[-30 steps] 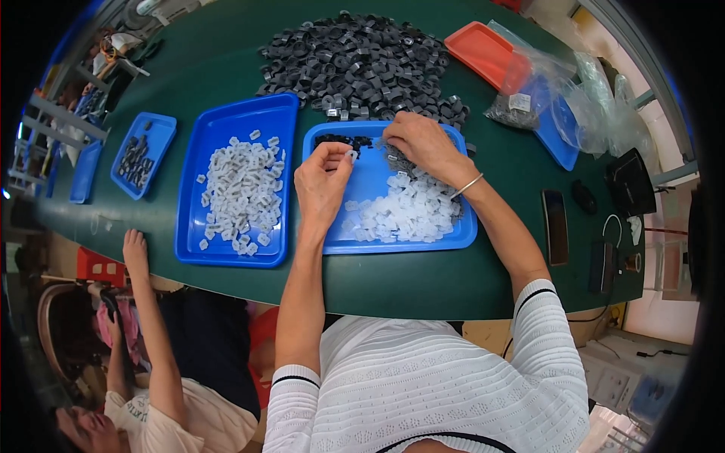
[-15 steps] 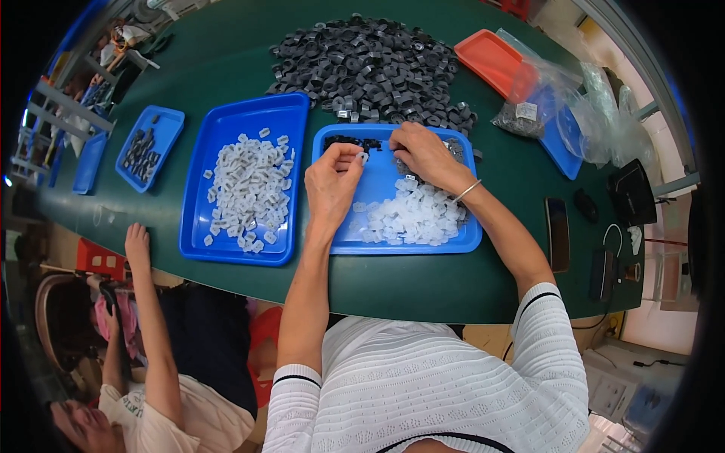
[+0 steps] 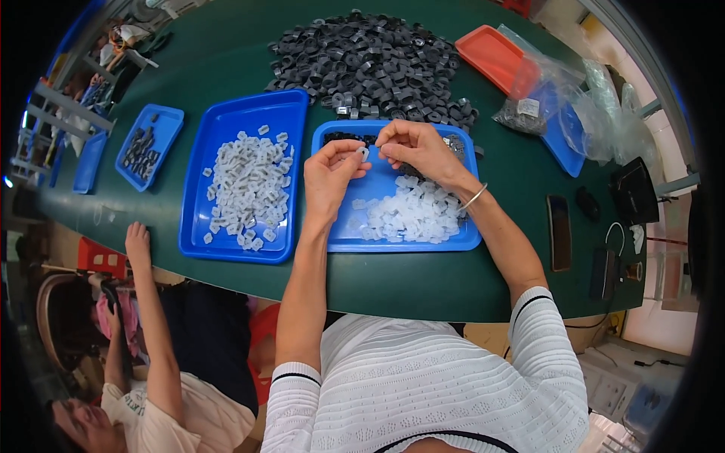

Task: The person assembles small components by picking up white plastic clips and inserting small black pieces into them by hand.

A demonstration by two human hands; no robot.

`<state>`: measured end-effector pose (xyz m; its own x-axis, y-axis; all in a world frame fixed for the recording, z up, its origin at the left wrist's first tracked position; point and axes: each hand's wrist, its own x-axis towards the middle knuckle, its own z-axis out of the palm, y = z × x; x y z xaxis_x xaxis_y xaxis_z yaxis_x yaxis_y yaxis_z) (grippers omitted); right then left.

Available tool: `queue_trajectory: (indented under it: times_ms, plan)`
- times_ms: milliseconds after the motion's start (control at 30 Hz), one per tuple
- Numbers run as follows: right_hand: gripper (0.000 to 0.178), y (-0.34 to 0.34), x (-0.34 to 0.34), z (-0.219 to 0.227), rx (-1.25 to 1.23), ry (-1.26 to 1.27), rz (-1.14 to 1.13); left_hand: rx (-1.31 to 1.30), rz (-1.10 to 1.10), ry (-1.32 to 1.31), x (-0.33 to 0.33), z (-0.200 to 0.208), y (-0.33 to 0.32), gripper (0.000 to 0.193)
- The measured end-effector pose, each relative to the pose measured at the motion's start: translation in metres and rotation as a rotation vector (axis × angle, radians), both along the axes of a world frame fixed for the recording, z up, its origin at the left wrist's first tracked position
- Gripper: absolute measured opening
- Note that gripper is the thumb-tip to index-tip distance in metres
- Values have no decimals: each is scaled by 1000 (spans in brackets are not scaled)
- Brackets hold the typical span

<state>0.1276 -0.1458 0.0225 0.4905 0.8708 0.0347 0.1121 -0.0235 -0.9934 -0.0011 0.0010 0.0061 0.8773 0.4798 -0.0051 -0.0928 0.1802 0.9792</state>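
Observation:
My left hand (image 3: 331,180) is closed in a pinch on a small white plastic part (image 3: 364,153), above the light blue tray (image 3: 355,246). Close beside it, my right hand (image 3: 420,152) has thumb and fingertips pressed together; whatever they hold is too small to make out. The fingertips of both hands are a short gap apart. Inside the tray lie a heap of translucent white pieces (image 3: 415,213), small black parts (image 3: 341,138) along the far side and grey bits (image 3: 456,145) in the far right corner, partly hidden by my right hand.
Left of my hands stands a darker blue tray (image 3: 198,219) of whitish parts (image 3: 253,185). A large heap of dark grey rings (image 3: 366,64) lies beyond. Plastic bags (image 3: 585,128), a red tray (image 3: 487,57) and a phone (image 3: 559,232) are at right. A co-worker's hand (image 3: 137,243) rests at the left edge.
My right hand has lifted from the tray's far right part and come left, toward my left hand. The left hand still pinches the small white part, turned a little.

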Motion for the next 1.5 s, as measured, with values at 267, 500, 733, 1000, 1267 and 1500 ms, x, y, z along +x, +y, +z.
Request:
queue_trajectory:
  times_ms: [267,500,733,1000,1267,1500]
  plan:
    - [14,-1,-3,-9,31,39,-41,-28,-36,30,1,-1,-3,17]
    - [16,-1,-7,2,29,68,-128,-12,-43,17,2,-3,-4,18]
    - [12,2,-8,0,29,68,-112,14,-27,9,2,-2,-6,19]
    - [13,4,-11,-8,-8,-45,-154,23,-2,22,1,2,-10,21]
    - [13,5,-7,-11,-9,5,-89,64,79,-4,2,-3,-15,16]
    - [14,6,-8,-16,-15,95,-109,240,172,-58,3,-7,-19,15]
